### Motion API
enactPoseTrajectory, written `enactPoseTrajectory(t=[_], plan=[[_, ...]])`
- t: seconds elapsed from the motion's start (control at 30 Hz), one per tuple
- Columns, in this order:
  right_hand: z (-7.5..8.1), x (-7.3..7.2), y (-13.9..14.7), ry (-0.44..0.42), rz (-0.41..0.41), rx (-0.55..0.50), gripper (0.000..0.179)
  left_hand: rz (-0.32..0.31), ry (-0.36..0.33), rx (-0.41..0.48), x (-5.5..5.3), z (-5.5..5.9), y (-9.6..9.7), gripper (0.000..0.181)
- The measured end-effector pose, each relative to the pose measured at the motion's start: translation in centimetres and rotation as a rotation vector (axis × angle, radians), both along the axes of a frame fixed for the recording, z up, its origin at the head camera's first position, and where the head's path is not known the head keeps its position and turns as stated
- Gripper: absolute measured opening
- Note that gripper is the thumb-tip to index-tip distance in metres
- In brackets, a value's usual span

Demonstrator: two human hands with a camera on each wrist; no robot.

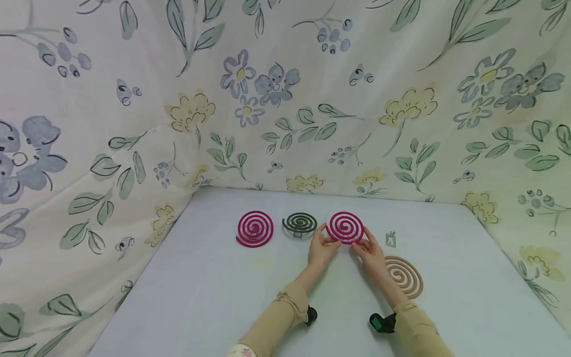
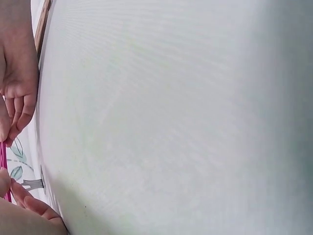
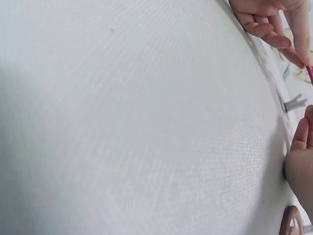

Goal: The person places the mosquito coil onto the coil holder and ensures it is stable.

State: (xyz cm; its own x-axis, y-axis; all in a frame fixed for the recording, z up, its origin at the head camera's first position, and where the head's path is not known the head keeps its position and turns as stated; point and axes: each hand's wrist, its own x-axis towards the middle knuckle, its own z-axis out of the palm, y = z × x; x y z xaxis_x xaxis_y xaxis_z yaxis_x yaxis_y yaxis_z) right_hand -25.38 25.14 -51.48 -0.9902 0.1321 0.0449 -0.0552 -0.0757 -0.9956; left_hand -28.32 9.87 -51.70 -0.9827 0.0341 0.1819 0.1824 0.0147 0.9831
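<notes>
Both hands hold a magenta mosquito coil [image 1: 345,228] at the back middle of the table, one at each side of its rim. My left hand [image 1: 322,249] pinches the left edge between thumb and fingers. Opposite it, my right hand [image 1: 370,253] pinches the lower right edge. Behind the coil a small metal stand [image 2: 33,184] shows in the left wrist view. Left of the hands, a dark green coil [image 1: 300,222] sits over another metal stand [image 1: 297,235]. Farther left is a second magenta coil [image 1: 255,229].
A tan coil [image 1: 412,277] lies on the white table [image 1: 200,297], partly hidden by the right forearm. Beyond it a bare metal stand [image 1: 390,239] lies at the right. Floral cloth [image 1: 285,139] hangs behind the table and along its sides.
</notes>
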Motion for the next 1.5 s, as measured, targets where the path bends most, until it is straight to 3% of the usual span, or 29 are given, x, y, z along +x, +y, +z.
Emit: enactPoseTrajectory(t=[0.1,0.23,0.57,0.9,1.1,1.2,1.37,1.5], plan=[[0.1,-0.3,-0.2,0.010,-0.017,0.022,0.072,0.030,-0.092,-0.021,0.2,0.7,0.3,0.068],[0.1,-0.7,-0.4,0.030,-0.050,0.060,0.071,0.078,-0.135,-0.072,0.1,1.1,0.8,0.069],[-0.1,-1.6,-0.3,0.015,-0.114,0.078,0.063,0.130,-0.184,-0.120,-0.5,0.8,1.3,0.066],[-0.8,-2.5,0.6,0.076,-0.064,0.068,0.061,0.156,-0.199,-0.132,-0.7,1.4,1.4,0.066],[-0.7,-3.0,0.6,0.021,-0.061,0.124,0.061,0.192,-0.241,-0.187,-0.6,1.9,1.2,0.066],[-0.5,-3.2,0.6,-0.009,-0.055,0.141,0.061,0.200,-0.231,-0.197,-0.7,1.9,1.2,0.066],[-0.6,-3.2,0.7,0.000,-0.050,0.149,0.061,0.193,-0.210,-0.210,-0.8,1.8,1.2,0.065],[-0.7,-3.1,0.6,0.009,-0.050,0.157,0.060,0.185,-0.230,-0.234,-0.8,1.7,1.2,0.066]])
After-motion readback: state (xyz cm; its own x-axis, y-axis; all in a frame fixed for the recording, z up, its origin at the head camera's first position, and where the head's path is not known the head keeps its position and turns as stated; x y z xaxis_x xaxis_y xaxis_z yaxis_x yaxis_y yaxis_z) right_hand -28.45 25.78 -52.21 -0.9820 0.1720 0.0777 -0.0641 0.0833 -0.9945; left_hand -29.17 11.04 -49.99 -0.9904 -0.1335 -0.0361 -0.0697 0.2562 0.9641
